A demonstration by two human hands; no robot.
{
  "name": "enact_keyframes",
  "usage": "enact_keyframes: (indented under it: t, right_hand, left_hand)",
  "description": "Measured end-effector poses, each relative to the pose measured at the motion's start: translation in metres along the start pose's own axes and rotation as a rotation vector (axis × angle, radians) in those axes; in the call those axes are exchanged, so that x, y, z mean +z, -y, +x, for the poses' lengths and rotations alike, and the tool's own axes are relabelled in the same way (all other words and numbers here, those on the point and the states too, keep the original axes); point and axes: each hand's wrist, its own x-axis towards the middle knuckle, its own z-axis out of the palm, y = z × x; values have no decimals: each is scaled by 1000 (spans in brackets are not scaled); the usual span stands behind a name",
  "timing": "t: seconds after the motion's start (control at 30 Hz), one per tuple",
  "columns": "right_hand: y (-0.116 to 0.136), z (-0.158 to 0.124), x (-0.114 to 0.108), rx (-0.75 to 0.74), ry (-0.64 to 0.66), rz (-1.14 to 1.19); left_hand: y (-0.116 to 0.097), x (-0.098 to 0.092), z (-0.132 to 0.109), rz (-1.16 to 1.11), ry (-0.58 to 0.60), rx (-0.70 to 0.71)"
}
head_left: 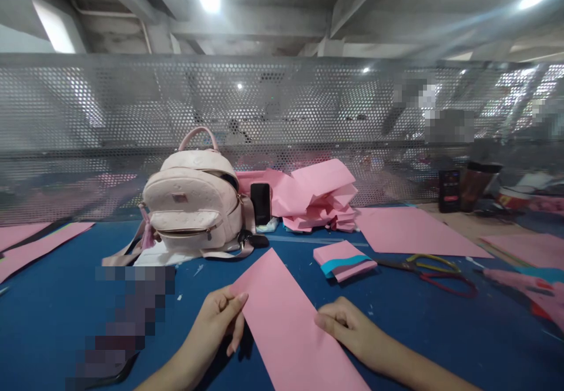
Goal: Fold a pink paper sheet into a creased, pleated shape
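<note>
A long pink paper strip (286, 314) lies flat on the blue table (66, 297), running from the near edge toward the middle. My left hand (218, 320) pinches the strip's left edge, thumb on top and fingers curled beneath. My right hand (348, 326) rests on the strip's right edge with its fingers curled against the paper. Both forearms come in from the bottom of the view.
A pale pink backpack (194, 209) stands behind the strip, a black phone (260, 203) leaning beside it. Crumpled pink paper (317, 194), a small pink stack with a teal band (343, 260), scissors (432, 270) and flat pink sheets (409, 232) lie around. A perforated metal screen (282, 114) closes the back.
</note>
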Motion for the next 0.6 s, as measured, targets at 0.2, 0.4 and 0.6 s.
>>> enact_keyframes:
  t: [0.2,0.4,0.6]
  right_hand:
    - [7,2,-4,12,27,73]
    - [15,4,-6,66,51,-14]
    - [17,2,-3,76,37,12]
  left_hand:
    - [-5,0,-2,4,-38,7]
    - [-8,-1,2,20,-77,18]
    - [-12,-3,2,23,-105,42]
